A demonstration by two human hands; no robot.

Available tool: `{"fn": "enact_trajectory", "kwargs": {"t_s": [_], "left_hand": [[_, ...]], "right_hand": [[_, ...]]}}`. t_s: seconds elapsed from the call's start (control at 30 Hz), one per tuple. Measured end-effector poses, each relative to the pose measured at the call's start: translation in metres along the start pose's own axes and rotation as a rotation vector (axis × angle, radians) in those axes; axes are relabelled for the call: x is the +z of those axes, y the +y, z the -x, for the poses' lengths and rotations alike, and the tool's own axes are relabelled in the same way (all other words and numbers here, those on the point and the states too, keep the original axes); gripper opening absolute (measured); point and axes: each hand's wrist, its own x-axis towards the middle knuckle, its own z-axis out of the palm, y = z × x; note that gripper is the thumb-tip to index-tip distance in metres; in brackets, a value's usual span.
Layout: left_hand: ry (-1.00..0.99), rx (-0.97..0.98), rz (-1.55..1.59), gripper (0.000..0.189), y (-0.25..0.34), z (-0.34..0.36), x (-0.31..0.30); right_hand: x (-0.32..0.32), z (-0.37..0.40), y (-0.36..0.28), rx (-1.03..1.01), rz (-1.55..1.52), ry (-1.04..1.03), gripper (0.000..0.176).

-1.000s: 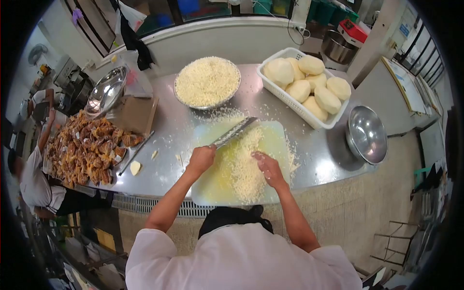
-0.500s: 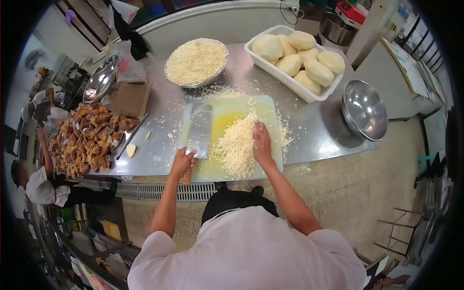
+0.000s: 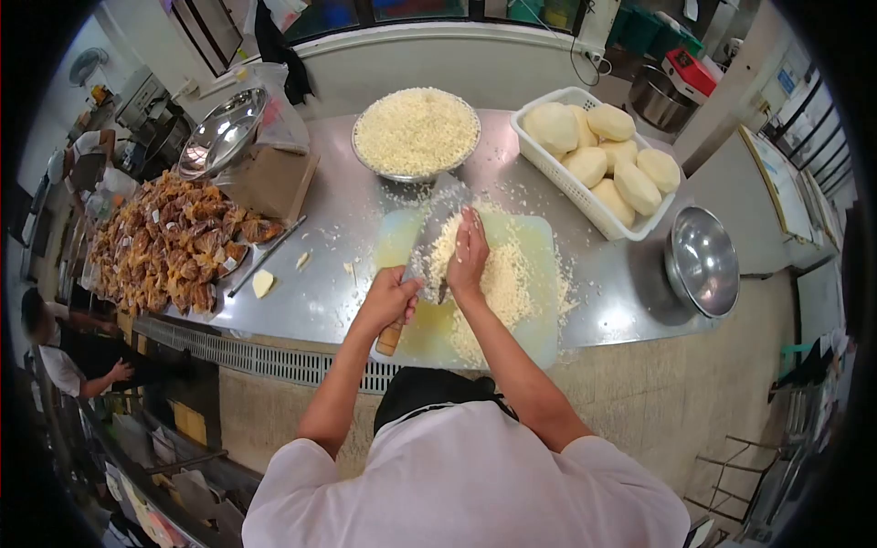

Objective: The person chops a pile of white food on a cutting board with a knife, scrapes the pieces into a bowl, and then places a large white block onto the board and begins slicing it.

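My left hand [image 3: 390, 297] is closed round the wooden handle of a cleaver [image 3: 427, 242], whose broad blade stands tilted over the cutting board [image 3: 541, 338]. Against the blade's right side, my right hand [image 3: 469, 256] has its fingers stretched out, with some pale chopped pieces between palm and blade. The rest of the chopped heap [image 3: 507, 279] lies to the right of that hand, spread down the board. Beyond the blade's far end stands a metal bowl [image 3: 416, 174] heaped with the same pale bits.
A white basket [image 3: 585, 187] of peeled, pale roots stands at the back right, beside an empty metal bowl [image 3: 702, 260]. On the left are a pile of wrapped brown pieces [image 3: 169, 242], a cardboard box [image 3: 269, 187] and a thin rod [image 3: 267, 258]. A co-worker [image 3: 68, 352] stands at far left.
The cleaver has turned from lying flat to a tilted blade and shifted right and away from me. My right hand has moved to the blade with part of the heap; the view has shifted too.
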Motion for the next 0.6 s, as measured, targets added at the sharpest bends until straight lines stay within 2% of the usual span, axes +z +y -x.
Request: {"fn": "enact_trajectory", "kwargs": {"t_s": [0.03,0.1,0.13,0.2,0.33,0.37,0.43,0.47,0.53,0.57,0.6], "left_hand": [[-0.002,0.007,0.005,0.018,0.010,-0.007,-0.008],[0.057,0.058,0.067,0.019,0.033,-0.026,-0.028],[0.103,0.075,0.042,0.015,0.046,-0.037,-0.037],[0.144,0.166,0.055,0.015,0.068,-0.068,-0.051],[0.227,0.375,-0.041,0.018,0.102,-0.149,-0.077],[0.224,0.379,-0.040,0.018,0.109,-0.167,-0.080],[0.387,0.454,-0.191,0.020,0.120,-0.193,-0.080],[0.380,0.455,-0.187,0.020,0.122,-0.203,-0.082],[0.555,0.492,-0.459,0.020,0.123,-0.215,-0.085],[0.549,0.493,-0.455,0.020,0.119,-0.215,-0.087],[0.665,0.576,-0.574,0.020,0.112,-0.212,-0.089]], "right_hand": [[0.014,-0.015,-0.003,-0.008,0.003,0.000,0.035],[0.046,-0.052,-0.010,-0.257,0.078,0.019,0.035],[0.061,-0.073,-0.019,-0.268,0.077,0.019,0.035],[0.090,-0.117,-0.036,-0.135,-0.042,-0.003,0.037],[0.142,-0.199,-0.023,-0.168,-0.129,0.005,0.041],[0.144,-0.215,-0.020,-0.135,-0.084,-0.027,0.042],[0.141,-0.236,-0.008,-0.099,-0.031,-0.055,0.043],[0.134,-0.245,0.000,-0.122,-0.045,-0.060,0.041],[0.107,-0.246,0.013,-0.116,-0.106,-0.072,0.037],[0.089,-0.239,0.020,-0.124,-0.115,-0.052,0.036],[0.071,-0.232,0.035,-0.132,-0.126,-0.029,0.034]]}}
